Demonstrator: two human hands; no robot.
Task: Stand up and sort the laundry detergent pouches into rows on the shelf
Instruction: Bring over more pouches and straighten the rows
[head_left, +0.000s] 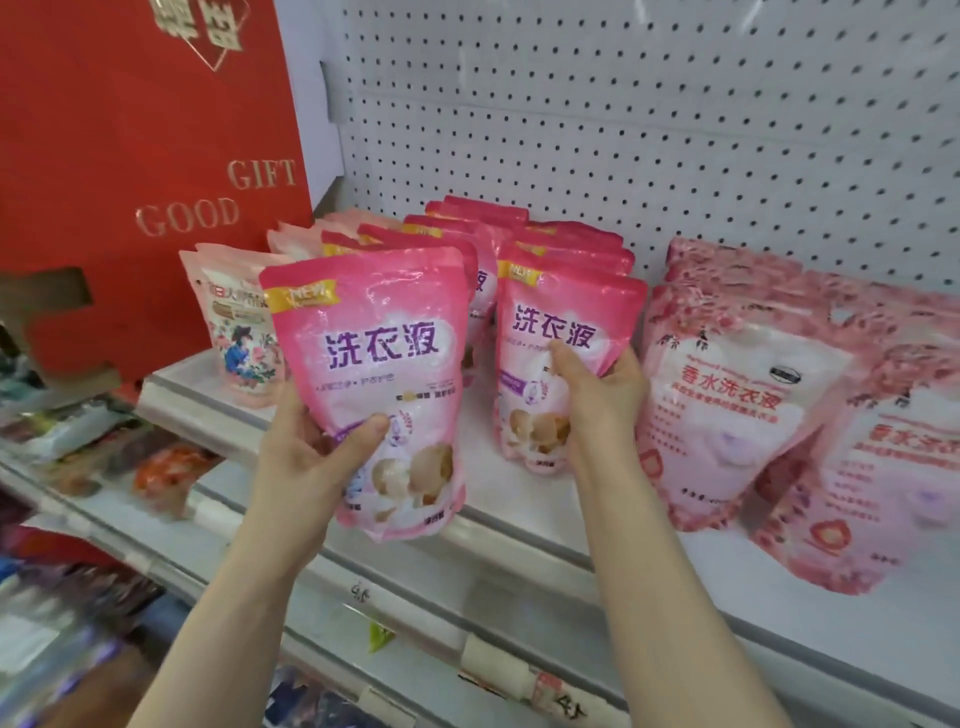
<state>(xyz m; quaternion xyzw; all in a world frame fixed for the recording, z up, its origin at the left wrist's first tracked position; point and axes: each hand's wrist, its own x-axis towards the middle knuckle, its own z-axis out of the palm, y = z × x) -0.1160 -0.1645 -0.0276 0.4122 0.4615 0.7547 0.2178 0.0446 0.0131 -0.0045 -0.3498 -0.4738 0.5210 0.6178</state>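
**One pouch lifted, one steadied at the front edge**

The left hand (306, 457) is closed round the lower part of a pink pouch (374, 364), with the thumb laid across the front and the fingers hidden behind. The pouch is held upright and appears to be lifted clear, just in front of the front edge of the shelf (519, 530).

The right hand (597, 395) is wrapped round the right side of the front pouch (550, 332), thumb pressed on its face. That pouch stands on the shelf near the front edge, at the head of the right row (566, 249). A left row (415, 244) of the same pink pouches runs beside it toward the back panel (623, 104).

Just beside the right hand, rose pouches (727, 395) are seen leaning at the right end of the shelf. A flowered pouch (239, 338) stands at the left end, next to a red gift box (130, 156).

The task is judged part done: two rows are formed, and the lifted pouch is yet to be set at the head of the left row.

Several risks can be named:
- The lifted pouch is soft and gripped low, so it could fold over or slide from the hand.
- If it is set down too near the front edge, it could tip off the shelf.
- A push on either front pouch could topple the row behind it.
- The leaning rose pouches could be nudged by the right wrist and slump into the right row.
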